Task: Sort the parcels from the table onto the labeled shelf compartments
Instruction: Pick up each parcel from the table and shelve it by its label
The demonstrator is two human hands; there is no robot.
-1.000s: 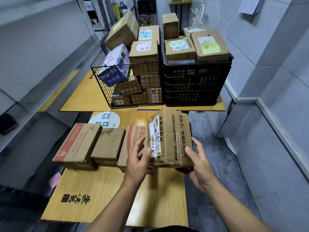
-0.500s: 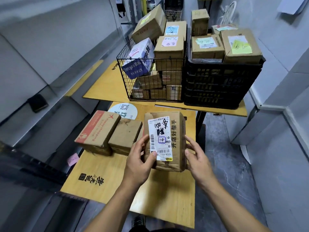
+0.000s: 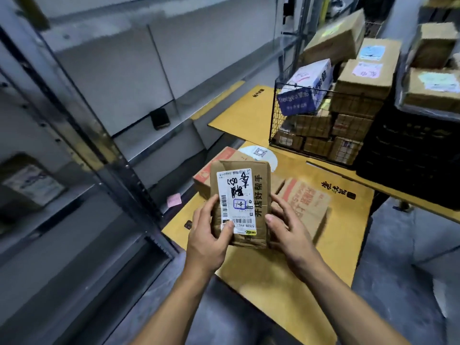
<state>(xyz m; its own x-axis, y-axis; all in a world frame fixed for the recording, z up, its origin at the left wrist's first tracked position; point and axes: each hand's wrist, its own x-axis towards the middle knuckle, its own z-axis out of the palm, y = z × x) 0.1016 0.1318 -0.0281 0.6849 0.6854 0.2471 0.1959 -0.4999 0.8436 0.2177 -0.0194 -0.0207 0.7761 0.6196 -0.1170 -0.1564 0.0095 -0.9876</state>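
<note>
Two hands grasp one cardboard parcel [image 3: 240, 202] above the counter [image 3: 273, 275], beside the shelf [image 3: 99, 135]: fingers of the left hand [image 3: 209, 235] and right hand [image 3: 288, 230] curl round its side edges, shipping label [image 3: 236, 197] facing the wearer, presumably to read its compartment.

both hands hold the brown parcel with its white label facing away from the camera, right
No: the head view shows the white label facing the camera. The left hand and right hand do both hold the brown parcel.
</note>
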